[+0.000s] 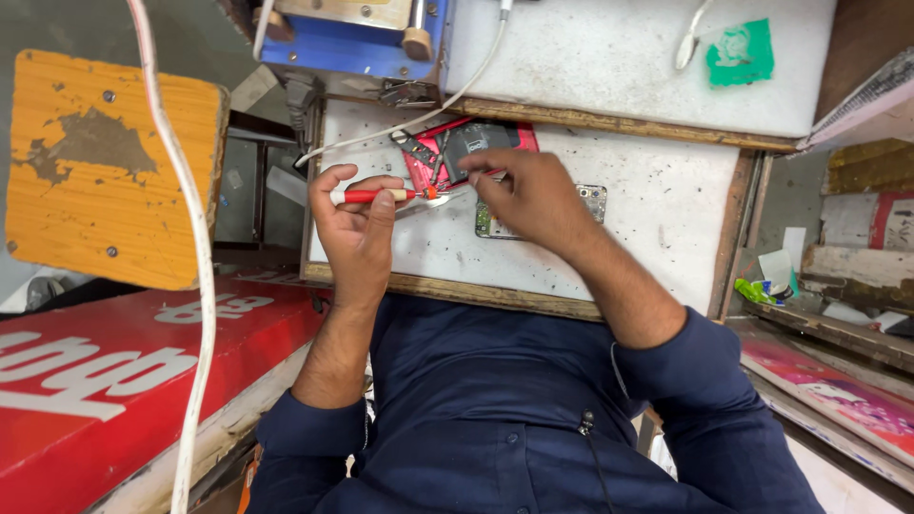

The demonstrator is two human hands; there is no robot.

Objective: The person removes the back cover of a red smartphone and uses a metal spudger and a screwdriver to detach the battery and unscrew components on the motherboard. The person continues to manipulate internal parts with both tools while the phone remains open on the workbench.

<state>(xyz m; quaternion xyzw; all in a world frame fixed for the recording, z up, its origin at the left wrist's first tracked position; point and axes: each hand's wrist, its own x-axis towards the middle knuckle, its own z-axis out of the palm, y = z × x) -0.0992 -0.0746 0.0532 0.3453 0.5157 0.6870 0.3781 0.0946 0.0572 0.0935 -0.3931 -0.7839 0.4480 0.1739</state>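
Left hand (354,224) has its fingers pinched around a red screwdriver (376,196) — tip pointing to 3 o'clock, at the opened red phone (457,152). Right hand (533,195) rests on the phone's lower edge, fingers curled together at the tip; can't tell if they grip anything. A circuit board (595,202) peeks out under it — all on the white bench (666,228), white cable (447,100) at 12.

A worn yellow wooden stool seat (105,167) sits at nine o'clock, crossed by a white cable (195,238). A blue machine (347,33) stands at twelve, a green sticker (741,53) at one, a red signboard (124,366) at eight.
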